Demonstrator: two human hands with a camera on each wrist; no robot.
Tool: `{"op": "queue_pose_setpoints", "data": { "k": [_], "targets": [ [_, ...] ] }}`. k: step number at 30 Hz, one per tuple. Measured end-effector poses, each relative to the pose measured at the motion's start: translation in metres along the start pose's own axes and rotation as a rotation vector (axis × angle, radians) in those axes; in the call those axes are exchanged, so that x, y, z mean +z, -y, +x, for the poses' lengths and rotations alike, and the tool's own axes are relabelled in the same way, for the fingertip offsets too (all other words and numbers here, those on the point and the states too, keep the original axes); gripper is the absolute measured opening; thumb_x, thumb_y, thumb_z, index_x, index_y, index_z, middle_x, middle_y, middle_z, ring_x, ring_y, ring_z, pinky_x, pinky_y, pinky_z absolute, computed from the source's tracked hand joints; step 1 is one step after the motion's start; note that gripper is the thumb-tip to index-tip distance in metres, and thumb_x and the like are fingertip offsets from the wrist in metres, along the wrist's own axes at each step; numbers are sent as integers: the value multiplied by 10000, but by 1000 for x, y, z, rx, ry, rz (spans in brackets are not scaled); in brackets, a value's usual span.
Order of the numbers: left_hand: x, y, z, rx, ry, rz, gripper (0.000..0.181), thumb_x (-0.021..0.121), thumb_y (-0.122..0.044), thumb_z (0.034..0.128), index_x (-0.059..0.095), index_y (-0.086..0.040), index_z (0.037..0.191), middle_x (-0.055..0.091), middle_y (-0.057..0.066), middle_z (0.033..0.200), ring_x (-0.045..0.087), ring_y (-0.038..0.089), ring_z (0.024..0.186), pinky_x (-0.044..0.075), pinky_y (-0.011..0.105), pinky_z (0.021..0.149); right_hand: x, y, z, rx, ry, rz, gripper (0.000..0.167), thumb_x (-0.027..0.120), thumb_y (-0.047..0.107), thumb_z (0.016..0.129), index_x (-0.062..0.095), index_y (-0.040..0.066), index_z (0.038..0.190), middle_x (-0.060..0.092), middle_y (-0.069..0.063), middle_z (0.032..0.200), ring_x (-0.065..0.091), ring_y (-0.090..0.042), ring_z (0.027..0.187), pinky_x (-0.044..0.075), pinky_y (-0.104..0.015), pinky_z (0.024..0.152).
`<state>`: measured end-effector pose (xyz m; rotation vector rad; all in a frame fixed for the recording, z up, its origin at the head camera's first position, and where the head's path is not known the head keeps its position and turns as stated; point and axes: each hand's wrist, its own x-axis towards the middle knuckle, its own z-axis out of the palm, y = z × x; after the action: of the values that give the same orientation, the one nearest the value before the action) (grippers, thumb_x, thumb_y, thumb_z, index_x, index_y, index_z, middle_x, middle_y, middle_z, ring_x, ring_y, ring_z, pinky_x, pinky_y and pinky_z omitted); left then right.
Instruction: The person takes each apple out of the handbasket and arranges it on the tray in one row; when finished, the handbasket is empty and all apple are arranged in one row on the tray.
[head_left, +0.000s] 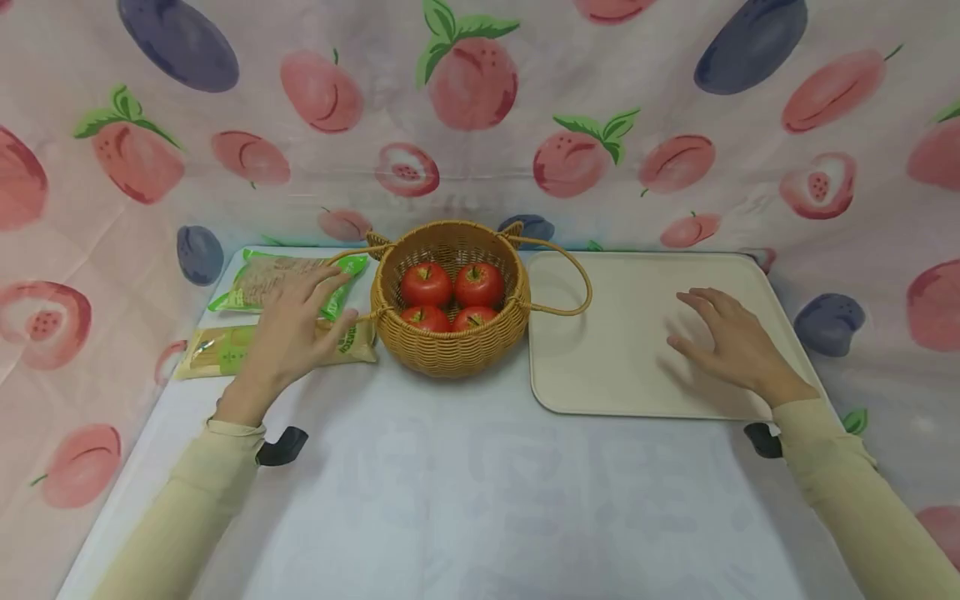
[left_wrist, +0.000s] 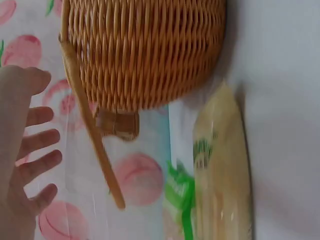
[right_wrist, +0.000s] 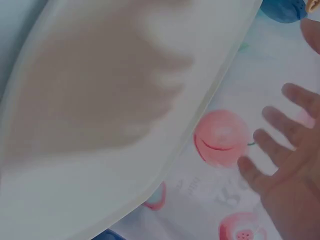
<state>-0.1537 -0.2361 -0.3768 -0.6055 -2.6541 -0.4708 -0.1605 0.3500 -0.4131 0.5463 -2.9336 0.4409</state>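
A round wicker basket [head_left: 450, 354] stands mid-table in the head view, with several red apples [head_left: 426, 285] inside and a loop handle on each side. My left hand [head_left: 288, 329] hovers with spread fingers over two packages left of the basket, near its left handle [left_wrist: 92, 125]. One is a green-edged clear bag [head_left: 255, 279]; the other is a long yellowish pack [head_left: 206, 354], partly hidden by the hand. My right hand [head_left: 723, 337], fingers extended, is held above a cream tray [head_left: 600, 367] right of the basket. Neither hand holds anything.
A white cloth [head_left: 465, 492] covers the table. Behind and at both sides hangs a fruit-print curtain [head_left: 480, 158]. The basket's right handle [head_left: 573, 310] reaches over the tray's left edge. A black strap end [head_left: 282, 447] sticks out by the left wrist.
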Motion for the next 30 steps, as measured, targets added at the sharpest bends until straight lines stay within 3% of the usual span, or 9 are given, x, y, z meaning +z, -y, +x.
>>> {"op": "queue_pose_setpoints", "data": {
  "k": [4, 7, 15, 19, 27, 30],
  "targets": [
    [7, -15, -2, 86, -137, -80, 463, 669, -249, 837, 580, -63, 1252, 571, 125, 1273, 505, 325, 1194, 359, 548, 992, -2, 4, 4, -40, -46, 33, 596, 677, 307, 833, 472, 75, 1342, 449, -205, 1360, 370, -421, 1276, 291, -627, 981],
    [11, -29, -5, 131, -195, -124, 439, 660, -222, 828, 596, -47, 1225, 588, 126, 1242, 522, 314, 1165, 376, 517, 966, -4, 7, 7, -50, -61, 57, 565, 674, 295, 841, 488, 85, 1331, 463, -188, 1352, 384, -408, 1268, 298, -620, 960],
    [26, -64, -9, 223, -223, -178, 420, 636, -269, 849, 613, -85, 1226, 597, 101, 1237, 535, 293, 1153, 403, 472, 975, -6, 13, 12, -60, -59, 101, 515, 662, 305, 859, 509, 103, 1307, 478, -159, 1336, 401, -386, 1248, 297, -603, 958],
    [34, -75, -10, 273, -222, -218, 423, 660, -249, 838, 616, -88, 1227, 591, 90, 1252, 533, 281, 1142, 397, 443, 967, -4, 15, 15, -84, -64, 132, 491, 670, 292, 857, 521, 116, 1290, 499, -133, 1315, 420, -366, 1231, 304, -585, 961],
    [49, -98, -12, 373, -277, -322, 333, 642, -218, 866, 649, -85, 1172, 622, 78, 1205, 561, 237, 1127, 415, 380, 967, -4, 27, 28, -148, -57, 164, 466, 690, 266, 849, 533, 138, 1269, 525, -74, 1280, 441, -286, 1219, 334, -514, 978],
    [58, -110, -13, 422, -283, -354, 323, 674, -165, 831, 662, -81, 1143, 638, 83, 1169, 577, 221, 1114, 432, 353, 973, -5, 32, 35, -163, -54, 172, 459, 691, 278, 849, 534, 163, 1265, 531, -52, 1277, 444, -261, 1220, 347, -492, 977]
  ]
}}
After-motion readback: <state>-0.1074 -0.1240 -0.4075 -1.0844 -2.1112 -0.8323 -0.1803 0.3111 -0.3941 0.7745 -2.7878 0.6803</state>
